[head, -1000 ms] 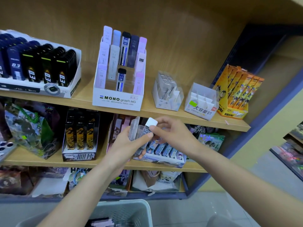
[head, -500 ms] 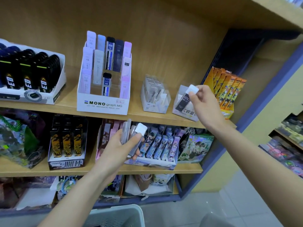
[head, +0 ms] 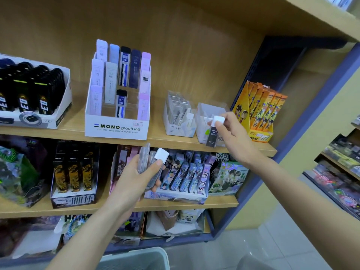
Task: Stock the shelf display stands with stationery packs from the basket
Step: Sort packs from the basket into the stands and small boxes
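My right hand (head: 232, 141) pinches a black lead pack with a white cap (head: 212, 133) by its top, holding it upright at the front of a clear display stand (head: 211, 112) on the upper shelf. My left hand (head: 134, 180) grips a bundle of several clear lead packs (head: 153, 162), one with a white cap, in front of the middle shelf. The basket (head: 136, 258) shows its pale rim at the bottom edge.
A second clear stand (head: 178, 115) with packs sits left of the first. A white MONO graph stand (head: 116, 125), a black-pack tray (head: 35, 98) and an orange box (head: 261, 114) share the upper shelf (head: 155, 136). The middle shelf holds printed packs (head: 185, 174).
My right hand has lowered its black pack from above the clear stand down to the stand's front. My left hand stays with the bundle. The view has shifted slightly.
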Tool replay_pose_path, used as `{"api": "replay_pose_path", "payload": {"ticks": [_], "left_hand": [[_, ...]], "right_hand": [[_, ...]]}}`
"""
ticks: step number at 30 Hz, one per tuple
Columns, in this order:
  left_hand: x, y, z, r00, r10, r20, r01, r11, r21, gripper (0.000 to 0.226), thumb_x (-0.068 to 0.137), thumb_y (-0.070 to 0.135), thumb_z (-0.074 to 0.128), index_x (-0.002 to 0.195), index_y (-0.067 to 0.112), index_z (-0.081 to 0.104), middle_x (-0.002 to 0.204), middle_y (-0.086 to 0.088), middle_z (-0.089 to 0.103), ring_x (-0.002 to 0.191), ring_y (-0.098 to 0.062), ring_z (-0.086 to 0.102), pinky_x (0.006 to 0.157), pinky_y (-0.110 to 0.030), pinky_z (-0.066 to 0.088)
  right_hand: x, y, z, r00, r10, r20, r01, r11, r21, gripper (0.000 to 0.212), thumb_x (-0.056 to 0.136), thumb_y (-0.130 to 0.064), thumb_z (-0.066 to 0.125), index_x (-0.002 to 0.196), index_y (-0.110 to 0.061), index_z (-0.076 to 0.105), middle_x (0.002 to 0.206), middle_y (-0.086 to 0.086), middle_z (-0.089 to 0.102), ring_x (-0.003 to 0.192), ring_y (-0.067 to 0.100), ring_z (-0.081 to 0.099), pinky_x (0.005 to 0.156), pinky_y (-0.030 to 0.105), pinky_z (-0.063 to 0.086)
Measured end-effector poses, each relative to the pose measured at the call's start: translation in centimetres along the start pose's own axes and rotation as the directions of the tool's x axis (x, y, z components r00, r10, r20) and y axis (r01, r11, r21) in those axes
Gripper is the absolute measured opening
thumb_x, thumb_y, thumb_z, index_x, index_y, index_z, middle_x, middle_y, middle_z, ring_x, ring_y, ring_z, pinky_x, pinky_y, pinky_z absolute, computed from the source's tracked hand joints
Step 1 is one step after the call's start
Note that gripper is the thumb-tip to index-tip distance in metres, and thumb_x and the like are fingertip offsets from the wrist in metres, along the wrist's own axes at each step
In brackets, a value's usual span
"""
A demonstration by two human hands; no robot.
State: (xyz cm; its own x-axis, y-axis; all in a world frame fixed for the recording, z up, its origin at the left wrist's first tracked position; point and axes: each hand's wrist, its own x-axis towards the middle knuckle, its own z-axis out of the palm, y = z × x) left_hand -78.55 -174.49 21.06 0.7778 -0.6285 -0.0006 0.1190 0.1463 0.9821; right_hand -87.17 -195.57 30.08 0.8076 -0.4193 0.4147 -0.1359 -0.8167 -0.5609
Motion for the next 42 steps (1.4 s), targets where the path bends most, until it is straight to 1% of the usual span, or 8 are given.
{"api": "replay_pose_path", "payload": {"ticks": [4,9,13,19,23,36,39,42], "left_hand": [[0.6,1.3,1.1,0.998,0.057,0.036,-0.055,0.998,-0.033,0.025,0.092,0.024,0.059,0.111,0.01,0.055,0.06,0.004,0.06,0.047,-0.008,0.052,0.05,-0.02,0.046],[1.9,3.1,2.1,0.99,0.12,0.07,-0.117,0.992,-0.04,0.024,0.091,0.025,0.06,0.111,0.014,0.055,0.061,0.006,0.061,0.05,-0.008,0.053,0.052,-0.02,0.049],[2.6,3.7,2.6,0.987,0.134,0.089,-0.131,0.99,-0.042,0.024,0.09,0.025,0.061,0.11,0.013,0.054,0.067,-0.003,0.055,0.048,-0.009,0.051,0.051,-0.02,0.047],[3.1,2.6,2.6,0.988,0.106,0.111,-0.103,0.994,-0.03,0.028,0.088,0.032,0.062,0.11,0.016,0.055,0.057,0.002,0.058,0.056,-0.018,0.05,0.054,-0.032,0.043],[3.2,2.4,2.5,0.988,0.108,0.108,-0.103,0.993,-0.05,0.027,0.087,0.033,0.063,0.109,0.019,0.057,0.058,0.004,0.059,0.059,-0.018,0.052,0.058,-0.035,0.044],[3.4,1.9,2.3,0.995,0.058,0.081,-0.049,0.993,-0.104,0.027,0.088,0.028,0.063,0.111,0.015,0.057,0.062,0.005,0.059,0.055,-0.013,0.053,0.058,-0.029,0.048],[3.3,1.9,2.4,0.997,0.039,0.073,-0.029,0.991,-0.127,0.027,0.088,0.027,0.062,0.112,0.015,0.056,0.07,0.001,0.061,0.054,-0.011,0.054,0.053,-0.024,0.048],[3.0,2.0,2.5,0.998,0.027,0.063,-0.017,0.987,-0.158,0.026,0.089,0.026,0.061,0.111,0.013,0.057,0.078,-0.003,0.059,0.053,-0.01,0.053,0.05,-0.021,0.046]], "right_hand": [[1.5,-0.9,-1.3,0.982,0.006,-0.189,0.033,0.979,0.203,0.012,0.1,-0.02,0.043,0.088,-0.025,0.045,0.083,-0.006,0.05,0.066,-0.002,0.046,0.062,0.011,0.038],[5.3,-1.1,-1.6,0.926,0.062,-0.372,0.028,0.973,0.231,0.004,0.097,-0.018,0.047,0.094,-0.019,0.045,0.087,0.003,0.055,0.077,0.017,0.056,0.066,0.033,0.052],[8.0,-0.9,-0.6,0.941,0.02,-0.337,0.014,0.995,0.098,0.007,0.096,-0.014,0.049,0.1,-0.014,0.044,0.083,0.001,0.055,0.087,0.032,0.061,0.078,0.052,0.053],[10.0,0.2,0.1,0.971,0.075,-0.229,-0.081,0.997,-0.015,0.011,0.094,-0.012,0.053,0.1,-0.016,0.045,0.081,-0.006,0.052,0.087,0.03,0.064,0.08,0.044,0.053],[10.4,1.4,0.2,0.989,0.064,-0.133,-0.082,0.988,-0.132,0.01,0.088,-0.016,0.065,0.097,-0.014,0.062,0.082,-0.009,0.056,0.077,0.009,0.058,0.069,0.025,0.048],[11.0,2.5,0.7,0.992,-0.028,-0.126,-0.023,0.922,-0.387,0.019,0.086,-0.014,0.065,0.105,-0.014,0.064,0.1,0.001,0.061,0.093,0.019,0.059,0.084,0.041,0.052],[9.5,1.3,0.6,0.977,-0.151,-0.154,0.065,0.886,-0.458,0.022,0.092,-0.021,0.058,0.113,-0.014,0.06,0.109,0.001,0.059,0.097,0.016,0.057,0.082,0.036,0.05],[6.4,-1.3,1.0,0.933,-0.296,-0.203,0.222,0.92,-0.321,0.011,0.095,-0.022,0.053,0.099,-0.016,0.06,0.088,-0.009,0.057,0.076,0.007,0.054,0.07,0.023,0.048]]}}
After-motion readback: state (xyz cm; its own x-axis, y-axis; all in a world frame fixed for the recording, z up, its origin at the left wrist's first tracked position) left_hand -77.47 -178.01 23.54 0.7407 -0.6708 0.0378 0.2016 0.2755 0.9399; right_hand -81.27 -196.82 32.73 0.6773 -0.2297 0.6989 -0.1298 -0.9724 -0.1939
